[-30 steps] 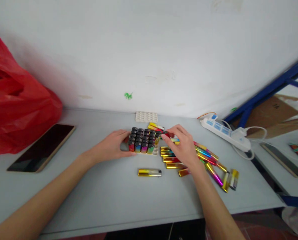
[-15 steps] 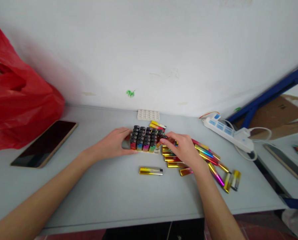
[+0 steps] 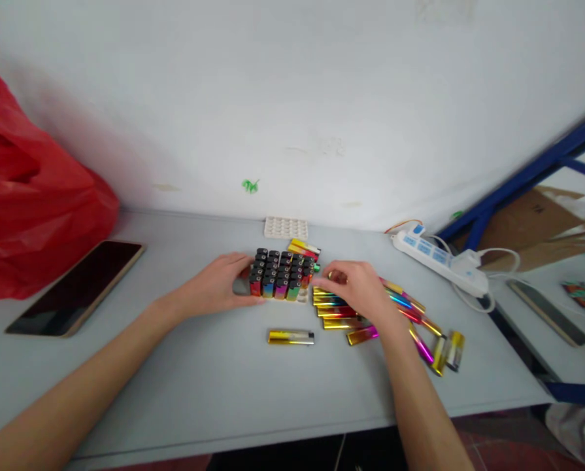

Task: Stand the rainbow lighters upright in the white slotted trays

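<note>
A block of upright lighters (image 3: pixel 282 278) with black caps and coloured bodies stands in a white holder mid-table. My left hand (image 3: pixel 218 288) cups its left side. My right hand (image 3: pixel 358 291) is just right of the block, palm down, with its fingertips curled onto a pile of loose gold and rainbow lighters (image 3: pixel 338 320). None is lifted. A single gold lighter (image 3: pixel 291 337) lies flat in front of the block. A yellow and red lighter (image 3: pixel 304 248) lies behind it.
An empty white holder (image 3: pixel 286 227) sits by the wall. A dark phone (image 3: pixel 76 288) and a red plastic bag (image 3: pixel 32 222) are at the left. A white power strip (image 3: pixel 439 261) with cables lies at the right, near the grey table's (image 3: pixel 223 392) right edge.
My right hand was pushing a red lighter into the block's right side. It has since drawn back and down onto the loose pile. My left hand has stayed on the block.
</note>
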The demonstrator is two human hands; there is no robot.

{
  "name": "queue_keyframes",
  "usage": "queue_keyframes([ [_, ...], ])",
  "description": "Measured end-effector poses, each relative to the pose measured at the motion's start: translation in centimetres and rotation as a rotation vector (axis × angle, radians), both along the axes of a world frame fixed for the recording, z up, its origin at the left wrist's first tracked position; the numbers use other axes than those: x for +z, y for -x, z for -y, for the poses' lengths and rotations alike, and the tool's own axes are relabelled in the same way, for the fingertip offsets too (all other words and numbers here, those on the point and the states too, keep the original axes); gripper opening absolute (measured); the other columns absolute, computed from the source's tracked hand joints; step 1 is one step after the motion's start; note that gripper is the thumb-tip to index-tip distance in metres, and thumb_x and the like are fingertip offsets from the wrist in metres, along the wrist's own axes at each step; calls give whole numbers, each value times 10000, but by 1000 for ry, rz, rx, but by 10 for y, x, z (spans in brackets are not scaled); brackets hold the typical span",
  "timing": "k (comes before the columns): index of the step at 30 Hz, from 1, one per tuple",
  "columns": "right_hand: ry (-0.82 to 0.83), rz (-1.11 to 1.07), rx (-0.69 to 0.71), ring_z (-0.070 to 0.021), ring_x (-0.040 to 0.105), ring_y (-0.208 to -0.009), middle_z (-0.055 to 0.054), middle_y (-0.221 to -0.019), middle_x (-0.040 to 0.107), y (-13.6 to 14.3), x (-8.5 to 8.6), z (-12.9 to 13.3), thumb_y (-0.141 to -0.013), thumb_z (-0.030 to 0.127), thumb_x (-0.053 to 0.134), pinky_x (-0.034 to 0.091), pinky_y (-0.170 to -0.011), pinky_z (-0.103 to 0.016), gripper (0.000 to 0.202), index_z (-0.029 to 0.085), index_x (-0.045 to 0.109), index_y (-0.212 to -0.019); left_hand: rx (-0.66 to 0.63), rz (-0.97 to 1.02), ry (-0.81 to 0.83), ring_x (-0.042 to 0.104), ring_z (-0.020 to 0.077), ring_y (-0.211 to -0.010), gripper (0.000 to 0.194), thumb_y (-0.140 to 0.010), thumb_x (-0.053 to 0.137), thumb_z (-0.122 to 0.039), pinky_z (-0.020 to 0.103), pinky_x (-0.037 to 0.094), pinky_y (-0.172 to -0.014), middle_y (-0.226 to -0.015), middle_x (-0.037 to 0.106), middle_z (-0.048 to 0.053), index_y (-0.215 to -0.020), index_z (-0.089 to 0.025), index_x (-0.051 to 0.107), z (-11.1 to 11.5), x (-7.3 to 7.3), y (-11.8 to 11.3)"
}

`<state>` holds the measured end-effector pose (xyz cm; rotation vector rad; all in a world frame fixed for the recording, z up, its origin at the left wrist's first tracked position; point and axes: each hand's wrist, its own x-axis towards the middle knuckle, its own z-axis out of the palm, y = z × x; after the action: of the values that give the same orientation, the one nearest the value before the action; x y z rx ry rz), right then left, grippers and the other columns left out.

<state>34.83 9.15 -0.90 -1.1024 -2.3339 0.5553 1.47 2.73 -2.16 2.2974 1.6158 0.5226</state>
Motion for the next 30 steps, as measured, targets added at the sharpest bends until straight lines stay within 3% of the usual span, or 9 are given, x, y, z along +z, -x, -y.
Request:
queue_keyframes([
  [7, -310, -164, -319, -180, 522, -595, -23, -603, 566, -56, 8, -24, -1120, 712, 397, 362, -664, -349, 697, 251, 486, -603, 4, 17, -53, 718, 351, -946, 519, -766, 846, -703, 497, 610, -862, -1022, 753, 108, -964, -258, 667, -5, -8, 5],
  [13, -189, -175, -402, -185, 514, -543, -27, -509, 500, -52, -4, -29, -1153, 662, 259, 354, -641, -354, 742, 272, 431, -546, -15, 32, -67, 714, 359, -933, 522, -761, 858, -707, 481, 595, -849, -1018, 751, 107, -976, -267, 676, -8, -13, 9],
  [15, -173, -152, -394, -191, 515, -568, -21, -546, 515, -47, -11, -31, -1158, 633, 285, 362, -647, -351, 686, 272, 446, -597, -11, 33, -59, 717, 368, -959, 541, -759, 850, -723, 490, 591, -860, -1049, 758, 113, -991, -265, 677, -8, -12, 8],
  [18, -173, -90, -282, -208, 612, -715, -42, -768, 672, -45, -21, -36, -1105, 590, 536, 452, -717, -333, 464, 233, 612, -818, 0, 40, -45, 709, 361, -940, 559, -745, 844, -734, 491, 584, -858, -1035, 758, 107, -994, -262, 680, -8, -9, 6],
  [20, -144, -23, -179, -245, 702, -935, -97, -1024, 758, -48, -28, -39, -1051, 492, 683, 522, -862, -351, 294, 200, 721, -1036, 5, 45, -35, 697, 343, -901, 546, -742, 844, -723, 481, 580, -842, -997, 750, 95, -976, -258, 680, -7, -8, 5],
  [22, -88, 69, -110, -282, 716, -1121, -132, -1218, 766, -50, -32, -41, -1037, 396, 725, 529, -1005, -395, 266, 197, 773, -1206, 7, 44, -31, 692, 334, -887, 539, -741, 845, -719, 477, 578, -842, -977, 742, 90, -951, -253, 673, -6, -6, 3],
  [26, 24, 206, -97, -286, 734, -1107, -127, -1220, 779, -51, -35, -45, -1079, 348, 679, 530, -1040, -423, 281, 227, 813, -1294, 5, 16, -25, 710, 345, -956, 578, -757, 830, -743, 476, 582, -886, -1034, 752, 108, -975, -233, 669, -5, -5, 2],
  [30, 23, 214, -83, -279, 724, -1097, -120, -1181, 780, -50, -35, -46, -1073, 316, 688, 526, -1030, -415, 225, 232, 831, -1224, -8, -11, -22, 721, 349, -1022, 618, -792, 800, -763, 481, 585, -935, -1102, 758, 123, -1034, -207, 678, -5, -6, 3],
])
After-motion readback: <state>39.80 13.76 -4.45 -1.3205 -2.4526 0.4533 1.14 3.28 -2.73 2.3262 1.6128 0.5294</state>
